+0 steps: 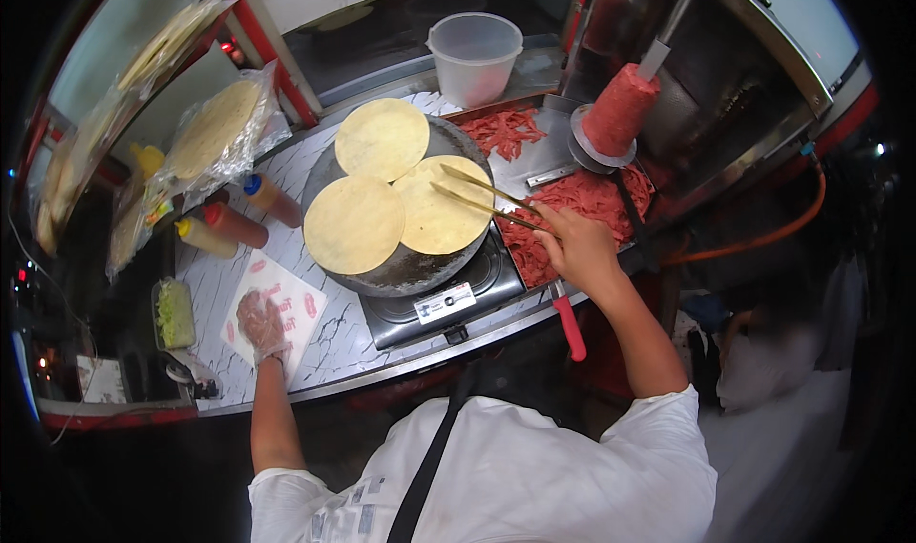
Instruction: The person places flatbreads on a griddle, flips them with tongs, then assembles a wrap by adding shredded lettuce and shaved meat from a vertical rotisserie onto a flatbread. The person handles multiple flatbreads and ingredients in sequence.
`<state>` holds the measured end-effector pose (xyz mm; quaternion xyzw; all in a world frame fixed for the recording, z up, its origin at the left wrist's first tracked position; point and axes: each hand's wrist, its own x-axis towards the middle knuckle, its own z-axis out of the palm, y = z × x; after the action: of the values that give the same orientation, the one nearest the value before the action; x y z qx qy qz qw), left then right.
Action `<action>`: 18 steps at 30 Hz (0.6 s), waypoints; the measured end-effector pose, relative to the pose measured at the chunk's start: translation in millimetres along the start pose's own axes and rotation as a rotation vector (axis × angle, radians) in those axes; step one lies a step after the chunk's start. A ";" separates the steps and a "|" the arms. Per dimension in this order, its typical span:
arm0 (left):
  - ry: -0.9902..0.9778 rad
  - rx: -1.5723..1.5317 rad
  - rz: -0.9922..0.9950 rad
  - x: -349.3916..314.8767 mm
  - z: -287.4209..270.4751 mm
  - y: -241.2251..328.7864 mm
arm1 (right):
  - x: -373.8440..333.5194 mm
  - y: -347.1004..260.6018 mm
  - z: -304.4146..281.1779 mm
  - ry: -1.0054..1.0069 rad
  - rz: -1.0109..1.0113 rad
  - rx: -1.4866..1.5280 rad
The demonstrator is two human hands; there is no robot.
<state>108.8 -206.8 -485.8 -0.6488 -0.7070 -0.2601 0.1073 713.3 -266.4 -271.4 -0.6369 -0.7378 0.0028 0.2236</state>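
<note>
My right hand (580, 247) is closed around a pair of metal tongs (487, 199). The tongs' tips lie over the right-hand round flatbread (444, 226) on a dark round griddle (405, 278). Two more flatbreads share the griddle, one at the back (382, 140) and one at the left (353, 225). My left hand (262, 323), in a clear plastic glove, rests on a sheet of white paper with red print (303, 304). Its fingers look laid flat on the paper, though the glove blurs them.
Sliced red meat (582, 199) fills a metal tray beside a meat cone on a spit (618, 114). A red-handled knife (570, 328) hangs at the counter edge. Sauce bottles (236, 226), a tub of shredded lettuce (175, 314), bagged flatbreads (218, 128) and a clear bucket (475, 61) stand around.
</note>
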 end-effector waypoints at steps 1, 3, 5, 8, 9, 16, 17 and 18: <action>0.000 0.011 0.000 -0.1 0.5 -0.1 | -0.7 -4.6 0.0 -0.030 0.014 -0.029; -0.003 0.007 -0.009 -0.5 0.8 0.0 | 2.7 -18.9 6.8 0.071 -0.024 0.063; -0.004 0.006 -0.021 -0.6 0.5 1.1 | 6.8 -42.6 20.1 0.058 -0.054 0.106; 0.000 0.015 -0.024 0.1 0.1 3.9 | 8.3 -91.4 49.2 -0.095 -0.167 0.133; -0.004 0.023 -0.038 0.3 -0.5 4.5 | 12.0 -98.9 54.7 -0.112 -0.172 0.128; -0.003 0.040 -0.022 -0.3 -1.9 4.7 | 1.2 -45.7 15.6 0.118 -0.112 0.263; 0.017 0.042 -0.016 -0.4 -1.9 4.8 | -9.6 -35.9 5.2 0.074 -0.110 0.238; 0.018 0.046 -0.029 -0.5 -1.5 5.5 | -16.9 -29.9 0.5 0.045 -0.094 0.207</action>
<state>113.9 -207.8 -483.6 -0.6337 -0.7209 -0.2513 0.1247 686.5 -287.8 -268.7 -0.5750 -0.7575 0.0542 0.3044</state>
